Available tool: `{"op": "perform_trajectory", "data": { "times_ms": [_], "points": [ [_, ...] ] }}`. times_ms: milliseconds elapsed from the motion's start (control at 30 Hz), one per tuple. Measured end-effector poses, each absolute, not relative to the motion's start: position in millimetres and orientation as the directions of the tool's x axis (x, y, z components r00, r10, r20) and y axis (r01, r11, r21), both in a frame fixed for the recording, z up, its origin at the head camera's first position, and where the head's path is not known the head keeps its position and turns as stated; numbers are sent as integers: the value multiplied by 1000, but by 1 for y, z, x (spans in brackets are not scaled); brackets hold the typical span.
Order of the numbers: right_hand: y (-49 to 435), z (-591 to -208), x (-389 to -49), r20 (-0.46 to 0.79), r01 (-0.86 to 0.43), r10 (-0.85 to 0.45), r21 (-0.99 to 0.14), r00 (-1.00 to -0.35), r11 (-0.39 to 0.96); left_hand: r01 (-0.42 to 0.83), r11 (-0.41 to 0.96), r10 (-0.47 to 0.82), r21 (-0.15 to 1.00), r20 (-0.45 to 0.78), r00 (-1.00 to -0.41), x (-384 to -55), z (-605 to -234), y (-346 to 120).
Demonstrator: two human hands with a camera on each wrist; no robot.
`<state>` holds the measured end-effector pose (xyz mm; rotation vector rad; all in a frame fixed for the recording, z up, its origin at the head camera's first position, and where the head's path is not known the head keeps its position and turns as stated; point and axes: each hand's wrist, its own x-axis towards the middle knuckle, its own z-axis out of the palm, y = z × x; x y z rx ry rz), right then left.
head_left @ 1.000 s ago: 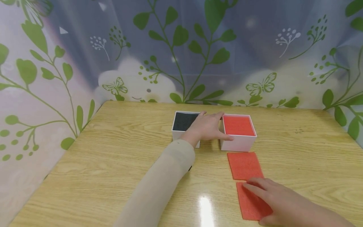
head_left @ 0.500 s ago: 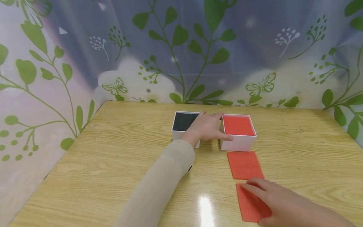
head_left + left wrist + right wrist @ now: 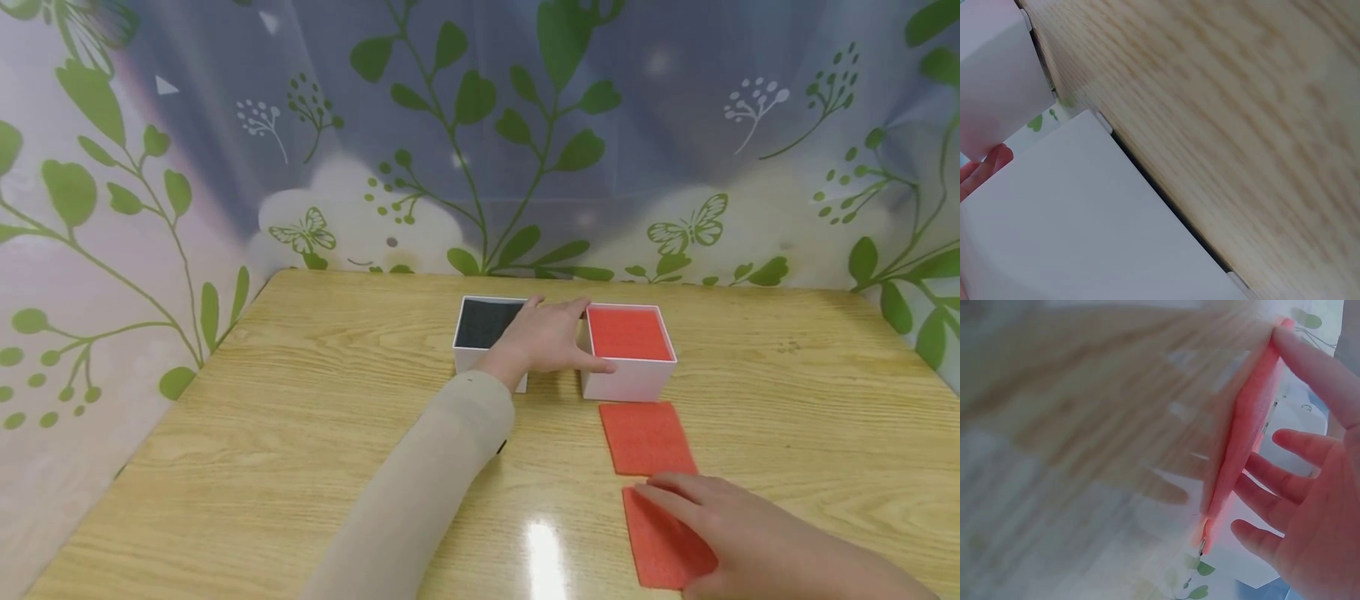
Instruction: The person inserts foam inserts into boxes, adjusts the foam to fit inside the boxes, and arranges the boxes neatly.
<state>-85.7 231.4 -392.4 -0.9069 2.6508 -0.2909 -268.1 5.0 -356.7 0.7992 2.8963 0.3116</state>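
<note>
My left hand spreads between two white boxes. Its thumb lies along the front of the right box, which holds red square material; its other fingers reach over the left box, filled with something dark. In the left wrist view, fingertips show at a box edge. My right hand spans a thin, soft-looking red square pad lying at the front, thumb by its near edge and fingertips at its far edge. The right wrist view shows fairly straight fingers touching the pad.
Another red square pad lies flat between the right box and the nearer pad. A wood-grain table carries everything. Behind it hangs a patterned curtain with green leaves.
The nearer red pad has shifted slightly toward the front with my right hand, widening the gap to the other pad. My left hand and both boxes have stayed in place.
</note>
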Motion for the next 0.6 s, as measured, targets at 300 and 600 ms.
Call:
{"op": "perform_trajectory", "data": {
  "times_ms": [300, 600],
  "points": [
    [223, -387, -85, -235, -605, -652, -243, -721, 758, 498, 840, 521, 214, -60, -852, -268, -356, 5],
    [222, -384, -88, -179, -654, -682, -193, -709, 731, 499, 839, 522, 219, -60, -851, -266, -355, 5]
  ]
}}
